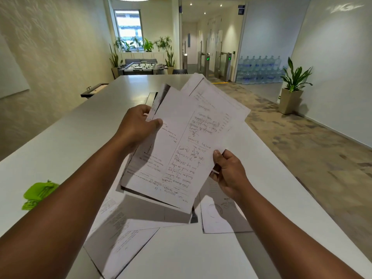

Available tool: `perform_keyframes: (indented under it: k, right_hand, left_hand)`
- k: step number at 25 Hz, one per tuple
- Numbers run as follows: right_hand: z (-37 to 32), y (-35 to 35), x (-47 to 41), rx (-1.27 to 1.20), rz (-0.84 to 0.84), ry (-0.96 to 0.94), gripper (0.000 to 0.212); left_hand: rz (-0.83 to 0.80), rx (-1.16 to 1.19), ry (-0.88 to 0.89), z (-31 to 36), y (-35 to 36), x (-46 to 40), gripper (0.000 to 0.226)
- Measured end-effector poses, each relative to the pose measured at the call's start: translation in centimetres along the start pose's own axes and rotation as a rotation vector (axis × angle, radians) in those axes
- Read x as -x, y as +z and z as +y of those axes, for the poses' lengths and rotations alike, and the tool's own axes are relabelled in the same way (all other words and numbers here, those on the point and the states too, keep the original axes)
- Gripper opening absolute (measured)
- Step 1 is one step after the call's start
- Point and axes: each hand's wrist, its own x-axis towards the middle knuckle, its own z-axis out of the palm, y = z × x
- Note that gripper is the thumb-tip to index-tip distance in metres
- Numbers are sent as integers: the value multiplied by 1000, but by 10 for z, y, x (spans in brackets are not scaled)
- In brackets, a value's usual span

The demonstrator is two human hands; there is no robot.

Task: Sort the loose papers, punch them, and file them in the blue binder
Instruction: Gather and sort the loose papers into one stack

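I hold a fanned sheaf of handwritten and printed papers [181, 141] up above the white table [66, 141]. My left hand [136, 125] grips the sheaf at its left edge, thumb on top. My right hand [227, 172] pinches the lower right corner of the front sheet. More loose papers [120, 238] lie spread on the table under my arms, one stamped sheet [217, 214] to the right. A green hole punch [38, 194] sits on the table at the left. No blue binder is in view.
A dark slot or tray [151, 97] shows behind the held papers. A potted plant [291, 91] stands on the floor at the right, water bottles [259, 69] and turnstiles beyond. The table's right edge runs beside carpeted floor.
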Motion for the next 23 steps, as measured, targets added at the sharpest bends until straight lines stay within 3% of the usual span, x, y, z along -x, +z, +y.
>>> perform_keyframes:
  k: [5,11,14,18,23]
  right_hand:
    - [-11,-9,1,106,123,-76,17]
    - [-15,-25,3,213,234,-45,19]
    - [-12,-31,3,328,247,-31,21]
    - [-13,-33,5,437,247,-39,20]
    - [-16,-25,12,482,104,53,19]
  left_hand:
    - [35,125,-130,-28,12,7,5]
    - [62,264,-152,-34,16,11,21]
    - [133,117,78,-23,11,12,22]
    - [77,-403,523,-2,7,14,19]
    - [-61,-985,972,13,27,27,13]
